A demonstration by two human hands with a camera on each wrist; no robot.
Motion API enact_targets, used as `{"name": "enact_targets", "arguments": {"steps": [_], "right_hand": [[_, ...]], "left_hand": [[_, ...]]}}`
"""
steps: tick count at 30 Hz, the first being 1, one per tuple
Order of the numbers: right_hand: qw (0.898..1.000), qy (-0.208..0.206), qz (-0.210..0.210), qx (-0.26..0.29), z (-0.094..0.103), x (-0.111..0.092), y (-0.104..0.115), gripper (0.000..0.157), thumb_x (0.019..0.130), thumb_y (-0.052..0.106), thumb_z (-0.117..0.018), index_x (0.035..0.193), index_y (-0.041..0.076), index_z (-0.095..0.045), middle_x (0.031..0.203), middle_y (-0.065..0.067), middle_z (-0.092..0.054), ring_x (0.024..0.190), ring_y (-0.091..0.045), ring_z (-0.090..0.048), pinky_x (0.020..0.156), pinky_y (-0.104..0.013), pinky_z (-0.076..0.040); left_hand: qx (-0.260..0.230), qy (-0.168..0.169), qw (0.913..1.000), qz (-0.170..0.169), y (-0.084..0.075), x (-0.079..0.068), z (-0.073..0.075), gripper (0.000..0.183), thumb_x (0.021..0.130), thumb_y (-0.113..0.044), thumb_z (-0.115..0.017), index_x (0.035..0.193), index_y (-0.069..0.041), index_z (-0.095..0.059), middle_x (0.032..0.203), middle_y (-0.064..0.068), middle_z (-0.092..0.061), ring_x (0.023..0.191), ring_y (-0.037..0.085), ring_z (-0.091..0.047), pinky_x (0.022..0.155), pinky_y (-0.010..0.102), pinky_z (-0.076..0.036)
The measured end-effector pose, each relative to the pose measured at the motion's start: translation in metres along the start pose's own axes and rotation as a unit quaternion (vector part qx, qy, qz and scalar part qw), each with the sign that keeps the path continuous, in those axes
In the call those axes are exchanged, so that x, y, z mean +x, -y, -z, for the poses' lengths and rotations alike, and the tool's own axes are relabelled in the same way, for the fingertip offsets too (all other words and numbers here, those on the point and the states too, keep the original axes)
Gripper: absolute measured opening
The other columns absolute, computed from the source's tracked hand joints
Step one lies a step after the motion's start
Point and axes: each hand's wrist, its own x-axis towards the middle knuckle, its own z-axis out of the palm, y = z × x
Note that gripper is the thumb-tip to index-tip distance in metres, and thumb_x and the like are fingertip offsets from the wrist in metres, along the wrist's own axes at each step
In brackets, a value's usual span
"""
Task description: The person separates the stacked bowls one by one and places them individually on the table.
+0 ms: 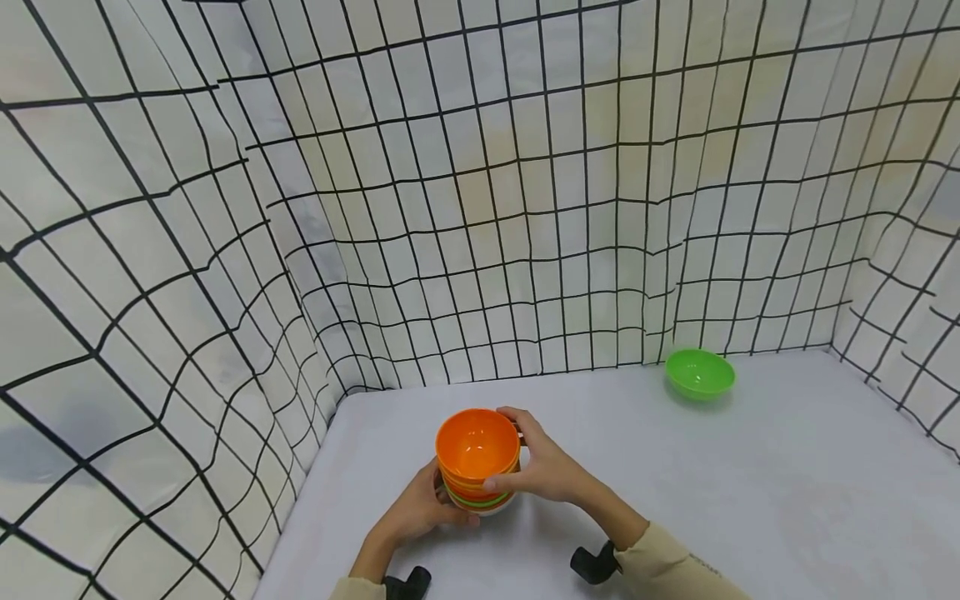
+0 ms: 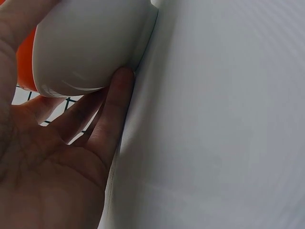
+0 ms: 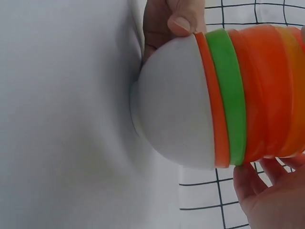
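A stack of nested bowls stands on the table between both hands. Its top is an orange bowl, mouth up; lower down, a green bowl shows as a band among orange ones. A white bowl forms the base, its foot right at the tabletop. My left hand holds the white bowl low on its left side, thumb by the rim and fingers under its curve. Higher up on the right, my right hand grips the orange bowls, thumb in front and fingers behind near the top rim.
A single green bowl sits far back on the right of the white-covered table. White walls with a black grid enclose the back and sides. Black wrist mounts jut out beneath the forearms.
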Motion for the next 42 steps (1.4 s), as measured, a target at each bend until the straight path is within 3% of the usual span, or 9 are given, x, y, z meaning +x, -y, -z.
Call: {"name": "enact_targets", "arguments": {"steps": [5, 16, 21, 30, 36, 42], "right_hand": [[1.000, 0.001, -0.009, 0.022, -0.007, 0.004, -0.002, 0.107, 0.077, 0.047, -0.087, 0.160, 0.019, -0.024, 0.155, -0.002, -0.043, 0.137, -0.028, -0.045, 0.113, -0.066, -0.042], [0.997, 0.003, -0.008, 0.075, -0.013, 0.006, -0.002, 0.107, 0.078, 0.038, -0.088, 0.159, 0.021, -0.021, 0.152, -0.002, -0.048, 0.134, -0.026, -0.051, 0.114, -0.055, -0.048], [0.998, -0.002, -0.006, 0.070, -0.013, 0.006, -0.003, 0.107, 0.078, 0.037, -0.089, 0.159, 0.022, -0.021, 0.152, -0.003, -0.047, 0.136, -0.028, -0.049, 0.114, -0.058, -0.046], [0.998, -0.012, -0.003, 0.061, -0.012, 0.005, -0.001, 0.105, 0.077, 0.035, -0.089, 0.158, 0.023, -0.024, 0.151, -0.002, -0.046, 0.134, -0.026, -0.050, 0.112, -0.053, -0.051], [0.999, -0.025, 0.003, 0.046, -0.009, 0.005, 0.003, 0.107, 0.074, 0.038, -0.091, 0.159, 0.024, -0.025, 0.152, 0.000, -0.044, 0.137, -0.027, -0.046, 0.115, -0.061, -0.044], [0.999, -0.031, 0.012, 0.040, -0.003, 0.003, 0.010, 0.106, 0.074, 0.038, -0.091, 0.158, 0.027, -0.026, 0.153, 0.003, -0.045, 0.140, -0.027, -0.044, 0.117, -0.067, -0.039]], "left_hand": [[-0.003, -0.001, 1.0000, 0.001, 0.000, -0.001, 0.001, 0.091, 0.074, -0.026, -0.094, 0.150, -0.023, -0.043, 0.147, -0.001, -0.056, 0.137, 0.025, -0.052, 0.124, 0.055, -0.035], [-0.021, 0.008, 0.9997, -0.002, -0.005, -0.003, 0.001, 0.090, 0.076, -0.018, -0.092, 0.151, -0.020, -0.042, 0.149, 0.001, -0.055, 0.137, 0.024, -0.052, 0.125, 0.053, -0.036], [-0.017, 0.007, 0.9998, 0.000, -0.005, -0.003, 0.000, 0.090, 0.075, -0.018, -0.092, 0.150, -0.021, -0.043, 0.148, 0.000, -0.055, 0.136, 0.023, -0.052, 0.124, 0.051, -0.036], [-0.013, 0.008, 0.9999, 0.003, -0.001, 0.000, 0.001, 0.092, 0.073, -0.022, -0.094, 0.150, -0.025, -0.043, 0.147, -0.003, -0.056, 0.136, 0.022, -0.053, 0.125, 0.051, -0.036], [-0.009, 0.007, 0.9999, -0.003, -0.001, 0.000, 0.000, 0.091, 0.074, -0.023, -0.093, 0.151, -0.025, -0.042, 0.147, -0.002, -0.056, 0.137, 0.024, -0.052, 0.124, 0.055, -0.035], [-0.015, 0.007, 0.9999, 0.003, -0.001, 0.001, 0.000, 0.093, 0.074, -0.023, -0.093, 0.151, -0.026, -0.041, 0.148, -0.002, -0.055, 0.136, 0.023, -0.053, 0.125, 0.052, -0.036]]}}
